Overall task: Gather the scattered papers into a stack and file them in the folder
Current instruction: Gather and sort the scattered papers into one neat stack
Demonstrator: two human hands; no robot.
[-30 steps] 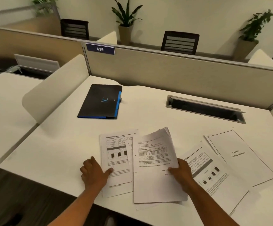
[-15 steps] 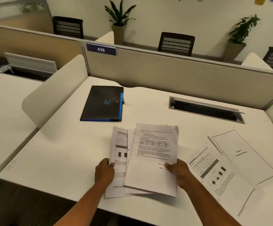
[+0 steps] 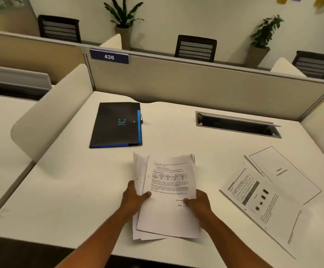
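A stack of papers [image 3: 167, 194] is gripped at its sides, fingers of the left hand [image 3: 134, 200] and right hand [image 3: 198, 205] curled round it, above the worktop [image 3: 70, 190]. The folder [image 3: 116, 124] lies closed beyond.

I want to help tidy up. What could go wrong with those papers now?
1. The stack is uneven, its sheets fanned out at the left edge and the bottom, so some could slip from the left hand and right hand.
2. Two sheets, a chart page and a title page, lie apart on the desk and could be forgotten.
3. The folder is closed, so opening it needs a free hand.
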